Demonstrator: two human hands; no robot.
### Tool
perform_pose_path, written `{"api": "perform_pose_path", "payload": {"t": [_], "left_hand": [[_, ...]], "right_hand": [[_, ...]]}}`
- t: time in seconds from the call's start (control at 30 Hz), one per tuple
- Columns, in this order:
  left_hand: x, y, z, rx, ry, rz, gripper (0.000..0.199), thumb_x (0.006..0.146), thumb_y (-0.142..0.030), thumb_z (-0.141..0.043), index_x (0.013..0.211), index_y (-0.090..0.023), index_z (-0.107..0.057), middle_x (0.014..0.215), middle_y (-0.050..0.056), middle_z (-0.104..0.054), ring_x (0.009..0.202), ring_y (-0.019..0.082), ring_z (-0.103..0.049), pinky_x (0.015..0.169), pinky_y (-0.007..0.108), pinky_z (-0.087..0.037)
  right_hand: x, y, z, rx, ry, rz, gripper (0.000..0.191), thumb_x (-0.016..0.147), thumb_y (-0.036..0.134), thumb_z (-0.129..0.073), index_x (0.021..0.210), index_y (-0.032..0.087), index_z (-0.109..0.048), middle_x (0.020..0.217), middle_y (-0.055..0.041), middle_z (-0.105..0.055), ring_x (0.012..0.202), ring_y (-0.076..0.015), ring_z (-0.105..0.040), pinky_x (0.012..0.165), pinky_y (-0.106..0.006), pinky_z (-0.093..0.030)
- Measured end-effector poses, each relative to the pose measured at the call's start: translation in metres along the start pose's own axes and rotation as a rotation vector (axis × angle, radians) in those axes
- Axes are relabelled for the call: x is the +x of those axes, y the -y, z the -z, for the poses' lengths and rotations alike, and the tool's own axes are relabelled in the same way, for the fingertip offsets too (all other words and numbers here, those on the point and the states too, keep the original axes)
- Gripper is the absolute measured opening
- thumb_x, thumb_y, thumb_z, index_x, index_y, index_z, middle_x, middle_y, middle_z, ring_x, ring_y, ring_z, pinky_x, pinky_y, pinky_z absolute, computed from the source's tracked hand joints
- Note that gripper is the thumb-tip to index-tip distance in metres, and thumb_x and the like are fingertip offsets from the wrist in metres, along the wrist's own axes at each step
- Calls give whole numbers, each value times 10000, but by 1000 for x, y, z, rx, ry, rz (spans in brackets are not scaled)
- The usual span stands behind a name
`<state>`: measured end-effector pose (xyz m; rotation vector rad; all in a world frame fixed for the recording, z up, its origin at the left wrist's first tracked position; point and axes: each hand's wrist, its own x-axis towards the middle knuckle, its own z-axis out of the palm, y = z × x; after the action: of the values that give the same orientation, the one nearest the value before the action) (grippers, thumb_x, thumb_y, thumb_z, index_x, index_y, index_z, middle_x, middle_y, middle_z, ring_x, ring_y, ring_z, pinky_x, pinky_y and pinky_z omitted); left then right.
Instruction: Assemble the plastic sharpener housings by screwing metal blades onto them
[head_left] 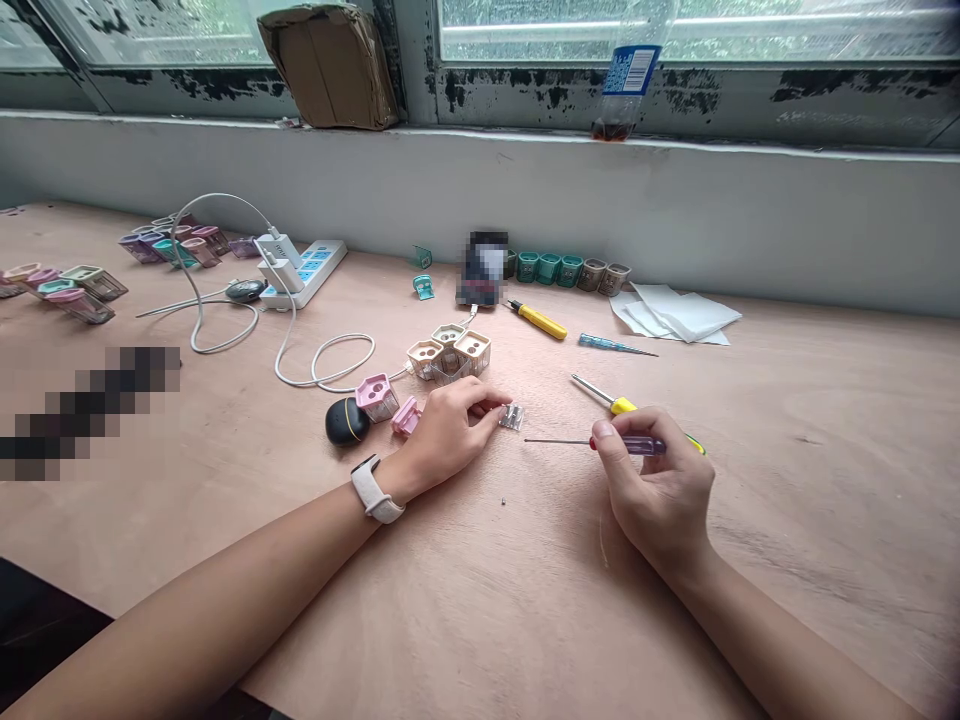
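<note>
My left hand (pixel 448 432), with a pale watch band at the wrist, is closed, its fingertips pinching a small silvery pencil sharpener insert (pixel 513 416) at the tabletop. In my right hand (pixel 664 490) is a thin screwdriver (pixel 559 441) with a dark purple handle, its tip pointing left toward the insert but apart from it. A tiny screw (pixel 503 501) lies on the wood nearer to me. Beside my left hand are a pink sharpener (pixel 376 397) with two holes and a loose pink piece (pixel 406 416). Several beige sharpeners (pixel 450 350) stand just behind it.
A yellow screwdriver (pixel 622 405) lies behind my right hand. Farther back are a yellow-handled tool (pixel 538 320), a blue tester screwdriver (pixel 611 345), white papers (pixel 679 312) and green sharpeners (pixel 549 268). A black case (pixel 347 421), a cable (pixel 330 343) and a power strip (pixel 319 270) are left.
</note>
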<state>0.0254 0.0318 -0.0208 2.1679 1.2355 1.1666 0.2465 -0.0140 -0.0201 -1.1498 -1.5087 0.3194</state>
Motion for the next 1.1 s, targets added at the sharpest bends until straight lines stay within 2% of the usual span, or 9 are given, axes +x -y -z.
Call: {"api": "perform_pose_path", "payload": {"t": [0.23,0.37,0.47,0.63,0.97,1.1], "left_hand": [[-1,-3,2,-10,64,10,240,881,-70,-649,1088,-147,-741,984,69,-707,842,154,-654,767,291,-546],[-2,-6,4,12,130,-16,360,826,-54,-676,1167,-163,-717,1124,73,-701,966,180,-646,860,324,-544],[-2,-5,4,22,138,-24,320,850,-74,-674,1152,-171,-723,1134,66,-718,1011,196,-649,917,358,-539],[-1,-2,3,22,139,-34,303,876,-86,-663,1163,-164,-723,1133,76,-728,1037,209,-652,928,377,-545],[-2,2,2,-6,135,-36,305,876,-49,-655,1156,-141,-729,1113,82,-725,1030,206,-665,929,370,-549],[-1,2,2,-2,133,-32,306,874,-47,-661,1154,-151,-727,1109,79,-729,1025,207,-670,910,361,-552]], "right_hand": [[1,0,-1,1,8,5,166,910,236,-673,784,174,-583,704,11,-614,639,-92,-598,584,-199,-478],[1,1,-2,-2,11,2,173,914,244,-670,782,174,-583,706,10,-618,644,-90,-602,586,-192,-478],[1,1,-1,-9,9,1,176,912,245,-672,779,175,-580,702,13,-613,634,-85,-592,583,-190,-472],[1,0,-1,0,15,1,167,913,244,-671,789,176,-582,715,12,-616,650,-87,-598,592,-190,-477],[0,0,-1,6,16,3,161,909,231,-673,786,174,-585,715,12,-615,646,-83,-591,594,-188,-477],[2,4,0,35,28,1,169,909,224,-663,772,174,-577,689,16,-602,603,-77,-566,547,-184,-450]]}}
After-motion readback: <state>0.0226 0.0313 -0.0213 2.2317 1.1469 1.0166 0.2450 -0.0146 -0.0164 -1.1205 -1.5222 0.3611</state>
